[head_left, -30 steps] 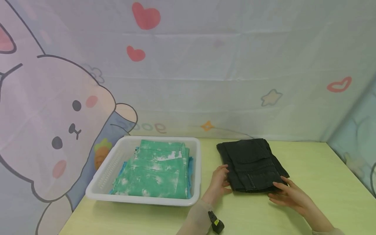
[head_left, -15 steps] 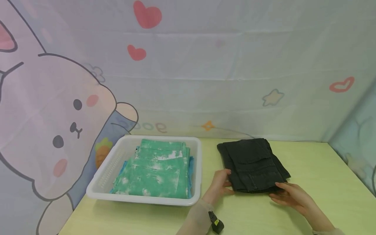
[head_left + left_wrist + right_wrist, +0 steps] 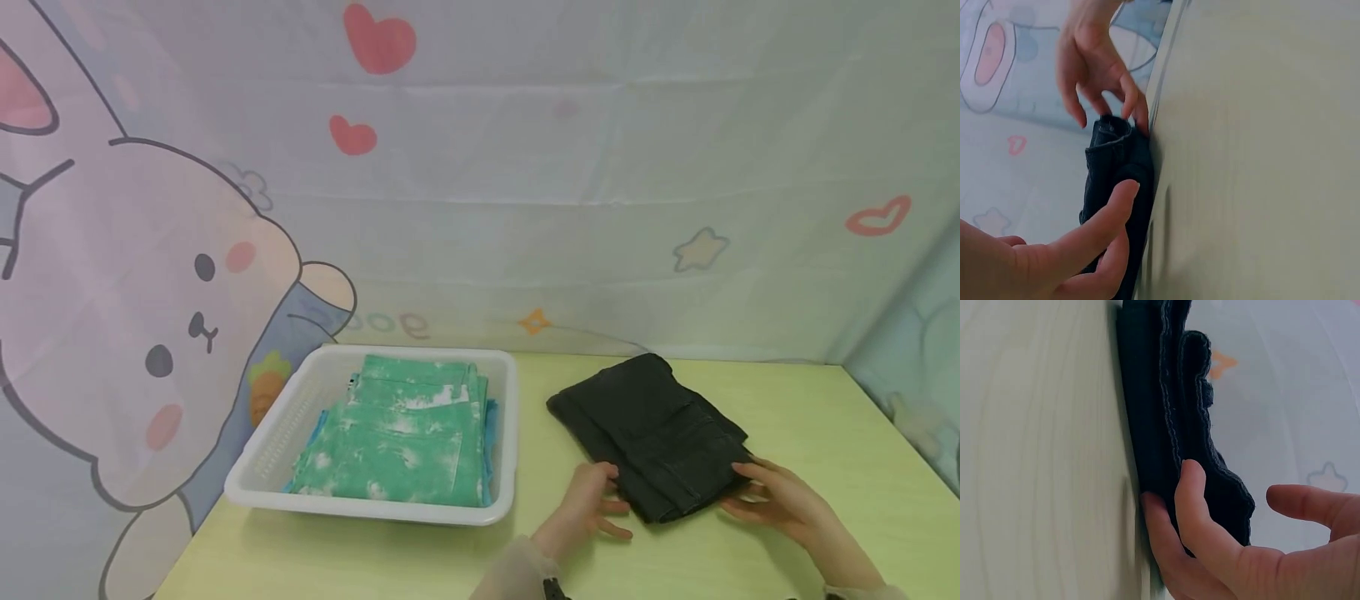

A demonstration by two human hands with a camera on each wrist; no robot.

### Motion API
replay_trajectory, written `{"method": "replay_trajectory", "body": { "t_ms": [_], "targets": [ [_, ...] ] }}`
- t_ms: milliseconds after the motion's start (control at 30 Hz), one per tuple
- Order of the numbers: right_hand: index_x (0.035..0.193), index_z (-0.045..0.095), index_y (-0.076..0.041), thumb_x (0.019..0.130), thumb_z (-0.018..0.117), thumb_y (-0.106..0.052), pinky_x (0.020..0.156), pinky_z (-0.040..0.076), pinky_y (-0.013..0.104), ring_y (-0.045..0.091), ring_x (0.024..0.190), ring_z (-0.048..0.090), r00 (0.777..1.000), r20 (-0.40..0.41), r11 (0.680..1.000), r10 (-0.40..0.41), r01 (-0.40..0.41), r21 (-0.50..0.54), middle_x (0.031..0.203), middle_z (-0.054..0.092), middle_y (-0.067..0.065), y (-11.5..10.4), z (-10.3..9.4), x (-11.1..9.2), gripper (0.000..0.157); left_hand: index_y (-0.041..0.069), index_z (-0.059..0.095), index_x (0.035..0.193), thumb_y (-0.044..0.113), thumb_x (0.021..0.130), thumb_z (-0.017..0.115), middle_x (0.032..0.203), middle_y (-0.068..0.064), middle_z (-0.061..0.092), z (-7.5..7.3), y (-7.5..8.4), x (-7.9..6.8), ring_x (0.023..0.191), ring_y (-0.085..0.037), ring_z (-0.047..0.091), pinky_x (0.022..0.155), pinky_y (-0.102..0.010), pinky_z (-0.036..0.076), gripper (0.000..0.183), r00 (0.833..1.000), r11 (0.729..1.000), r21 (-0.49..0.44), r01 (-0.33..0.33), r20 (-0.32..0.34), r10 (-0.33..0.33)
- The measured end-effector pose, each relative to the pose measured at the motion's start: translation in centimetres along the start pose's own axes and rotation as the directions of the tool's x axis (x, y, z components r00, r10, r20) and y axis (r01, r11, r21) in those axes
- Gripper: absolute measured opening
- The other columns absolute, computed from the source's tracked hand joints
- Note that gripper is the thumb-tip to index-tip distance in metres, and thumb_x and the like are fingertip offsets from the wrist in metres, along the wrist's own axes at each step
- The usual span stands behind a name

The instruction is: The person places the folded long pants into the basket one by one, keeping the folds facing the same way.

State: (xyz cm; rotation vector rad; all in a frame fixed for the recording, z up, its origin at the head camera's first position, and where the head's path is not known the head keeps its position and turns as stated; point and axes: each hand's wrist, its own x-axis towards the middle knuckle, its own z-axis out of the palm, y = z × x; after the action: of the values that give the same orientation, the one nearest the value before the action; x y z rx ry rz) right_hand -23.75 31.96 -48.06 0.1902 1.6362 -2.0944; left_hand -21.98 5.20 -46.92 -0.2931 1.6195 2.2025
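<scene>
A folded pair of black jeans [image 3: 652, 433] lies on the table, turned at an angle with one corner towards me. By its left front edge is my left hand [image 3: 581, 512], the fingers at the cloth and the thumb held apart. My right hand [image 3: 783, 504] touches the right front corner with loosely bent fingers. Stacked folded layers of the jeans [image 3: 1110, 156] show between both hands in the left wrist view. Low on the jeans [image 3: 1147, 394], one right fingertip sits near the tabletop in the right wrist view, while another finger stands clear above.
A white plastic basket [image 3: 367, 510] stands left of the jeans. Inside it lies folded green-and-white cloth [image 3: 405, 442] over blue cloth [image 3: 491, 433]. Behind the pale yellow table [image 3: 795, 400] hangs a printed curtain [image 3: 525, 167].
The jeans have turned on the table, their left front corner coming towards me. My left hand has moved right and nearer with it; my right hand has shifted slightly right.
</scene>
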Motion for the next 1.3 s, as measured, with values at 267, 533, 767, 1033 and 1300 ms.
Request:
{"method": "replay_trajectory", "body": {
  "t_ms": [267, 533, 767, 1033, 1300],
  "targets": [
    [0.140, -0.010, -0.002, 0.093, 0.045, -0.018, 0.082, 0.050, 0.039, 0.024, 0.086, 0.058, 1.000, -0.014, 0.998, -0.007, 0.006, -0.065, 0.097, 0.048, 0.002, -0.2, -1.3, 0.4, 0.074, -0.006, 0.041, 0.109, 0.013, 0.084, 0.045, 0.113, -0.025, 0.043, 0.9, -1.0, -1.3, 0.090, -0.044, 0.052, 0.073, -0.063, 0.045, 0.032, 0.999, 0.999, 0.018, 0.048, 0.015, -0.048],
    [0.140, 0.003, -0.017, 0.094, 0.042, -0.019, 0.083, 0.050, 0.038, 0.021, 0.088, 0.058, 1.000, 0.021, 0.995, -0.015, 0.017, -0.095, 0.101, 0.048, 0.003, -0.6, -2.5, 0.7, 0.060, -0.009, 0.036, 0.116, 0.009, 0.085, 0.042, 0.126, -0.034, 0.031, 1.7, -1.2, -2.7, 0.097, -0.049, 0.053, 0.083, -0.060, 0.042, 0.036, 0.979, 0.979, -0.087, 0.182, 0.104, -0.173],
    [0.136, -0.025, -0.002, 0.094, 0.042, -0.022, 0.081, 0.050, 0.036, 0.016, 0.086, 0.057, 0.999, -0.032, 0.988, 0.004, -0.009, -0.155, 0.117, 0.034, 0.018, -1.4, -2.7, 1.1, 0.081, -0.013, 0.032, 0.119, 0.007, 0.085, 0.042, 0.134, -0.038, 0.012, 2.8, -1.5, -3.6, 0.109, -0.052, 0.044, 0.093, -0.059, 0.035, 0.041, 0.940, 0.939, -0.142, 0.314, 0.187, -0.286],
    [0.135, -0.026, -0.002, 0.095, 0.038, -0.023, 0.082, 0.050, 0.034, 0.013, 0.084, 0.055, 0.998, -0.056, 0.982, 0.007, -0.017, -0.189, 0.133, 0.010, 0.036, -1.3, -2.9, 1.2, 0.078, -0.016, 0.016, 0.131, 0.008, 0.084, 0.046, 0.134, -0.037, 0.018, 3.0, -0.4, -4.1, 0.117, -0.054, 0.035, 0.097, -0.061, 0.029, 0.061, 0.911, 0.914, -0.159, 0.374, 0.247, -0.330],
    [0.134, -0.028, 0.000, 0.095, 0.038, -0.020, 0.085, 0.049, 0.037, 0.013, 0.087, 0.057, 1.000, 0.005, 0.990, -0.006, 0.007, -0.144, 0.108, 0.046, 0.010, -0.7, -3.3, 0.5, 0.079, -0.007, 0.027, 0.130, 0.012, 0.086, 0.044, 0.119, -0.031, 0.047, 2.3, 1.4, -4.0, 0.113, -0.052, 0.042, 0.095, -0.062, 0.032, 0.051, 0.933, 0.958, -0.138, 0.252, 0.295, -0.203]
  ]
}}
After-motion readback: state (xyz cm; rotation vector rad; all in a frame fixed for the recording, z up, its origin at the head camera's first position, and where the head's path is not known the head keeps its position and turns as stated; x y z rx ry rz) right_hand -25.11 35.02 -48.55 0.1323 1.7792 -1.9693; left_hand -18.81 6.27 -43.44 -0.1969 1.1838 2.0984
